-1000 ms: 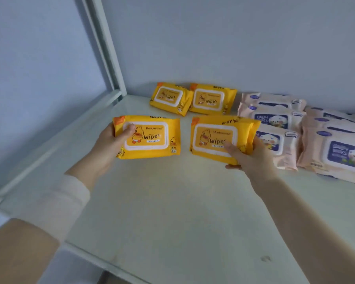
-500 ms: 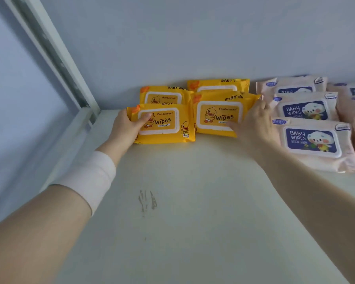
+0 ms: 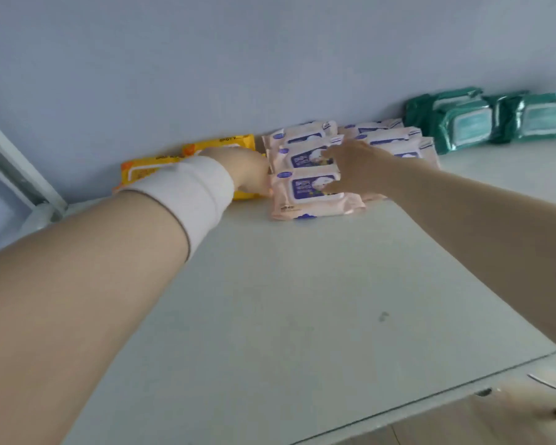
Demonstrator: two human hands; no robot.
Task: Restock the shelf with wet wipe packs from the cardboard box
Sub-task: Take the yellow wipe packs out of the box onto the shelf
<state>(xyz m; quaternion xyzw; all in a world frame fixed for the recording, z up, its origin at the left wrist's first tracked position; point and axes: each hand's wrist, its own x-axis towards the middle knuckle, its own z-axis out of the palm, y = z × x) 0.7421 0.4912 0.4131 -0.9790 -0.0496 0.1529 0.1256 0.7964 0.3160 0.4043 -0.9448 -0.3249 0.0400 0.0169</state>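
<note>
Right hand (image 3: 350, 170) shifted; fingers (image 3: 330, 153) rest on pink packs (image 3: 305, 206).

Blur smears all the print, and no word reads cleanly. The front pink pack (image 3: 315, 200) carries a navy label with white lettering, partly under the fingers of the right hand (image 3: 350, 170). The second pink pack (image 3: 297, 158) shows the same kind of label at the fingertips, yet neither can be spelled out. Beyond the left hand (image 3: 247, 173), the yellow packs (image 3: 220, 143) bear a line of dark capitals along their top edges, too blurred to read. The green packs (image 3: 463, 123), well right of the fingers, show pale panels with nothing legible.
</note>
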